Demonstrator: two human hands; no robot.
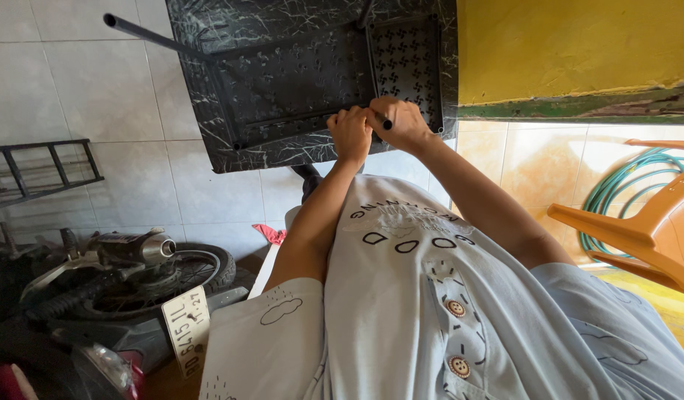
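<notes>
Both arms reach forward from the body and draw in toward each other, so the two hands meet side by side well ahead of the chest. The left hand (349, 132) is closed in a fist, knuckles up and fingers curled under, its wrist straight in line with the bare forearm. The right hand (401, 122) sits just beside it, touching it, also clenched, with the fingers (379, 111) wrapped tight and the back of the hand facing the camera. The right forearm is bare too, angling in from the right shoulder; the elbow is slightly bent. Short pale sleeves cover both upper arms.
</notes>
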